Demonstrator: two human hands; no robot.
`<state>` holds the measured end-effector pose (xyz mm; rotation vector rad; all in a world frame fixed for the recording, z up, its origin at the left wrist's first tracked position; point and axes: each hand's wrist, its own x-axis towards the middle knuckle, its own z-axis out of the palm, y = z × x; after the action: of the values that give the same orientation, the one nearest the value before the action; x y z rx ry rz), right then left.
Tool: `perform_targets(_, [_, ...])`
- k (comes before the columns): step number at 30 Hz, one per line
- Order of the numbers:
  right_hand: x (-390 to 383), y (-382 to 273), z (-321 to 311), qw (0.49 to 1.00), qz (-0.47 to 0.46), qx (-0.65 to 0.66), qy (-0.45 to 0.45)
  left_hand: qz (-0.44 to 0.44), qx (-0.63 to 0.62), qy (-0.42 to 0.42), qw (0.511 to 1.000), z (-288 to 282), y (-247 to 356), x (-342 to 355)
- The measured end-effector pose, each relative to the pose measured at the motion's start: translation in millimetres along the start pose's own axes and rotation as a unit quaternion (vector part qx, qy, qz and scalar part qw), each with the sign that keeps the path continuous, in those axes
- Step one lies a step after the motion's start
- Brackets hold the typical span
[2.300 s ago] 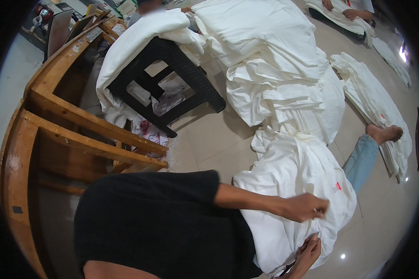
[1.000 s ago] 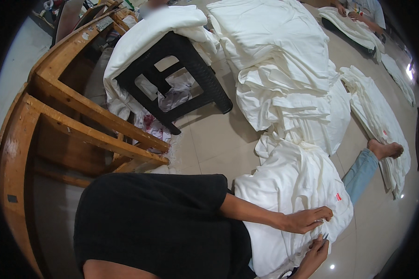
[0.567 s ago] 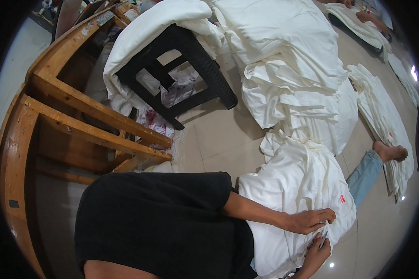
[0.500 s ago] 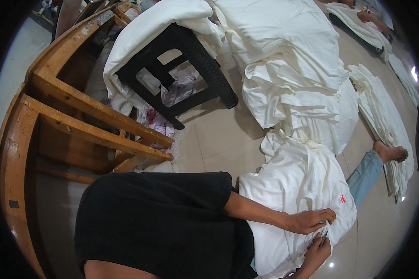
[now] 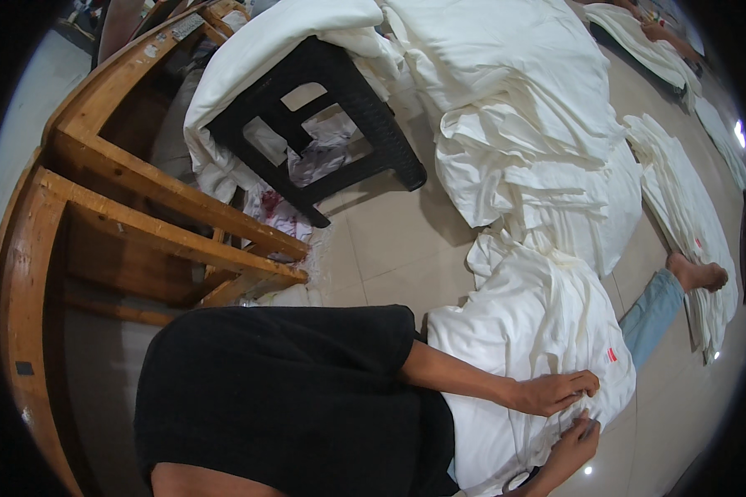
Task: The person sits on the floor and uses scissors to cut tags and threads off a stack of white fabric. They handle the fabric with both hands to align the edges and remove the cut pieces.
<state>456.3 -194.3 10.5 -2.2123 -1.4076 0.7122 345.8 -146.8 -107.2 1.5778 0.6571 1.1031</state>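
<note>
A white garment (image 5: 530,323), with a small red-and-white tag near its right edge, lies bunched over my lap and leg. My left hand (image 5: 555,393) reaches across it with bent fingers and pinches a fold of the fabric. Just below, my right hand (image 5: 572,447) is closed around a small, slim grey tool (image 5: 588,430). Its kind is too small to make out, and the fingers cover part of it. The tool's tip is close to the cloth under my left fingertips.
A large heap of white garments (image 5: 539,116) rises ahead. Left of it stands a black plastic stool (image 5: 307,124) with white cloth behind. Wooden furniture (image 5: 166,195) lines the left side. On the tiled floor at right lies a garment stack (image 5: 680,190), beside a bare foot (image 5: 700,272).
My right hand has shifted slightly right with the small tool, which has turned in the fingers. My left hand stays almost in place on the cloth.
</note>
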Motion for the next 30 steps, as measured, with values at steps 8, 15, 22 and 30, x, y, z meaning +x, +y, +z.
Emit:
perform_targets(8, [6.3,52.4,17.8,0.98,0.079,0.179,-0.035,-0.002,-0.013,0.008,1.0,-2.3,-2.3,-2.5])
perform_targets(15, [-2.2,38.4,10.6,0.981,0.069,0.163,-0.084,-0.038,0.008,0.016,0.999,-1.0,-2.0,1.5])
perform_targets(22, [0.1,28.4,3.5,0.989,0.015,0.094,-0.111,-0.074,-0.057,0.031,0.995,-0.9,7.2,9.4])
perform_targets(30, [5.2,13.0,1.4,0.992,0.038,0.028,-0.116,-0.056,-0.061,0.045,0.996,1.3,0.9,9.6])
